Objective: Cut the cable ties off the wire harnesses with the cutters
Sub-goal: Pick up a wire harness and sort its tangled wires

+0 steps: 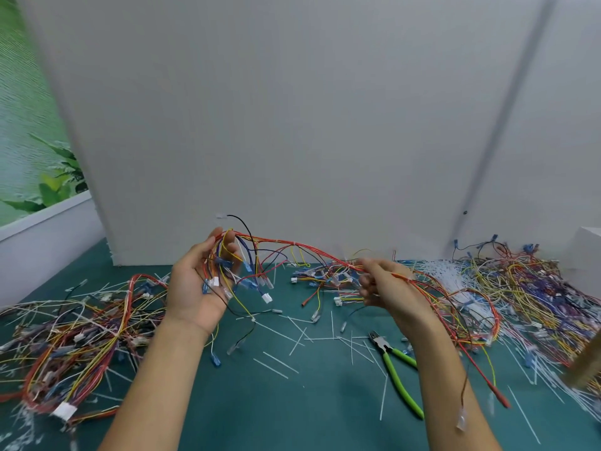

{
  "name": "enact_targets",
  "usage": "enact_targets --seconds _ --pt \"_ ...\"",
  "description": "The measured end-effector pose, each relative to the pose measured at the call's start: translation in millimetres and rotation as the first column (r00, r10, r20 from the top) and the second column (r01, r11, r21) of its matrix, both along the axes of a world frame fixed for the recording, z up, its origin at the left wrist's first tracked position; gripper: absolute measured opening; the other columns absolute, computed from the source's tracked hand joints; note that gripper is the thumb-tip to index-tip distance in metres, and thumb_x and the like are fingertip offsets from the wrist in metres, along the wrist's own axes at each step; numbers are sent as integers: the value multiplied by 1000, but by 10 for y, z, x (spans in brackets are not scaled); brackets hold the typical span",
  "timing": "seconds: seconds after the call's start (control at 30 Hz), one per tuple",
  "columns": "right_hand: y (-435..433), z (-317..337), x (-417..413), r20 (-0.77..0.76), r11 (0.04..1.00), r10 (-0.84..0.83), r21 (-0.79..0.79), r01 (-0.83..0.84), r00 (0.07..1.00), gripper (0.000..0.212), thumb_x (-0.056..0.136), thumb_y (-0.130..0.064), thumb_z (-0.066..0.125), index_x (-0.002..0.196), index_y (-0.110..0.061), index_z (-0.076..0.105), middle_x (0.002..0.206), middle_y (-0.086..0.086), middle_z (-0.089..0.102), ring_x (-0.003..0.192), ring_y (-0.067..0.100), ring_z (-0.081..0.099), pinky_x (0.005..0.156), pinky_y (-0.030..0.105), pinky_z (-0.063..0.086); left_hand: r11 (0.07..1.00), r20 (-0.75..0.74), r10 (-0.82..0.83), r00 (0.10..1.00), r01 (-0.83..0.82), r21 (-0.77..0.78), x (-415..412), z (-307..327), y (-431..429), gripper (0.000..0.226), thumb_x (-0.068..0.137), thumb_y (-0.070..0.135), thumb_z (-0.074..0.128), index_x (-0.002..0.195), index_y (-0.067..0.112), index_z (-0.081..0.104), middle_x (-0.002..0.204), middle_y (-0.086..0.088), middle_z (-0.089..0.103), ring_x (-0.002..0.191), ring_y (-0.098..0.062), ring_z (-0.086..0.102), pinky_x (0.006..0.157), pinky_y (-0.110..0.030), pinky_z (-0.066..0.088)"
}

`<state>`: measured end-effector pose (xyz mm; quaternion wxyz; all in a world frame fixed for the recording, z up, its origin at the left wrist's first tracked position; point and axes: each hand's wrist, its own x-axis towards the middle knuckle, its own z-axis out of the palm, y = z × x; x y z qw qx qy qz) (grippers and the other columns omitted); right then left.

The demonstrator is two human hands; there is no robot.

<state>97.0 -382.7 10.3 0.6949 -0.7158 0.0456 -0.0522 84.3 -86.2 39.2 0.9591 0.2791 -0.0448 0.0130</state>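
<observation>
The wire harness (322, 253) hangs in the air above the green mat (292, 411), stretched between both hands. A small white cable tie (294, 244) looks to be clamped on its red and yellow run, about midway. The left hand (198, 284), palm up, has its fingers curled round the end, where blue terminals and white plugs bunch. The right hand (387, 288) is blurred, but it appears to pinch the run, and the wires trail on over the wrist.

The diagonal cutters (395, 369) lie untouched on the mat below the right forearm, green handles toward the person, so one hand has to let go to fetch them. That is likely the weak point: once released, the harness would sag, and its dangling leads could catch in the tangled heap to the right (527, 288) or among the cut tie strips (276, 362). The tie also sits tight on thin wires (little room for a blade), so a hasty nip could cut insulation. Another heap of harnesses (74, 336) lies at the left.
</observation>
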Motion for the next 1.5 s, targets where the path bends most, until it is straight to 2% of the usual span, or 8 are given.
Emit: enact_targets --seconds 0.13,0.27,0.37,0.5,0.73,0.93,1.27,1.5 --pt "50 5 -9 175 937 -100 -315 152 980 18 100 -33 65 104 -17 72 64 -5 62 56 11 56 62 33 48 998 -48 16 999 -19 -54 8 13 -28 16 98 11 53 104 7 68 98 -11 70 77 -16 70 70 -24 61" --pt "178 -12 -29 354 832 -98 -484 272 930 13 99 -29 68 98 -19 75 66 -12 64 58 -3 58 61 9 40 993 -95 34 995 -44 -109 4 -8 -99 13 99 9 54 96 7 67 87 -10 72 75 -16 71 70 -27 62" --pt "279 8 -80 442 828 -76 -471 304 894 12 97 -26 71 104 -17 76 77 -15 69 70 -13 63 66 3 45 984 -119 35 992 -55 -170 -2 -25 -132 12 100 8 53 97 8 65 84 -10 72 77 -16 71 71 -30 63" --pt "385 12 -142 608 823 68 -482 300 791 35 97 -17 69 132 -19 63 101 -13 65 81 5 67 78 18 54 971 -126 46 991 -74 -228 1 -18 -134 18 102 6 49 96 7 65 84 -11 73 76 -17 72 74 -34 63" --pt "543 0 -182 676 840 282 -517 166 681 71 95 -10 66 156 -32 36 146 -15 50 101 16 64 88 16 51 970 -133 -10 991 -23 -241 -5 -47 -228 25 103 4 44 97 8 68 90 -11 75 76 -18 73 67 -34 63" --pt "592 27 -231 699 880 302 -466 92 648 56 97 -11 69 148 -27 51 163 -14 37 148 16 41 109 56 49 999 -129 -43 991 45 13 -21 -87 -334 23 100 11 48 95 19 69 93 -5 76 70 -20 73 63 -29 60" --pt "634 50 -213 744 910 267 -404 94 612 49 95 -3 69 137 -29 61 173 -10 6 148 11 41 104 43 53 996 -21 -64 998 65 59 -75 -60 -287 24 98 17 51 100 16 75 109 -8 76 82 -23 75 66 -30 61" --pt "592 21 -187 702 907 248 -411 95 667 32 97 -3 66 125 -18 70 166 -14 31 144 8 45 108 51 50 994 -26 -40 999 43 96 -36 -79 -233 31 99 19 47 107 7 75 107 -9 76 82 -21 74 67 -28 60"
